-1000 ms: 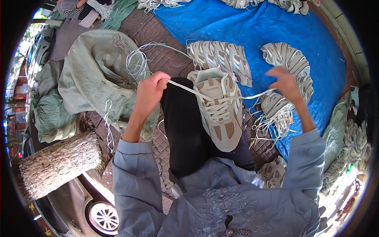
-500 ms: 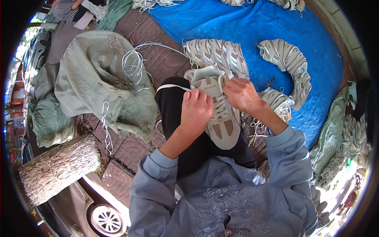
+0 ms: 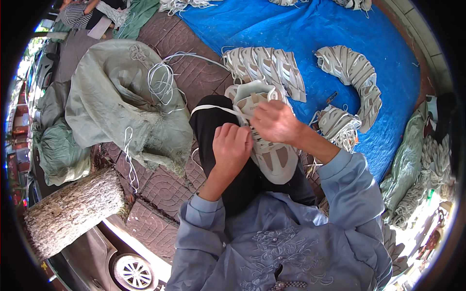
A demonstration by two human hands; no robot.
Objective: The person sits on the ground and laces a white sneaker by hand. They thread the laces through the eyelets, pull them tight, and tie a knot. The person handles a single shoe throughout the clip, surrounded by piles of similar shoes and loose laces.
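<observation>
A beige and white sneaker rests across my lap, toe toward me, with laces threaded over its tongue. My left hand is closed at the sneaker's left edge, pinching the flat white shoelace, which also lies over my dark-trousered knee. Over the upper eyelets, my right hand is closed too, fingers bunched on the lace beside the left hand. The right fingers cover part of the tongue, and their exact grip on the lace is partly hidden.
Beyond my lap, rows of similar sneakers and a curved row lie on a blue tarp. Left are a pale woven sack with white cord, a tree trunk and a car wheel. Another person sits far left.
My right hand has moved left from the sneaker's right collar edge across the tongue to meet the left hand. My left hand has shifted slightly down, toward me.
</observation>
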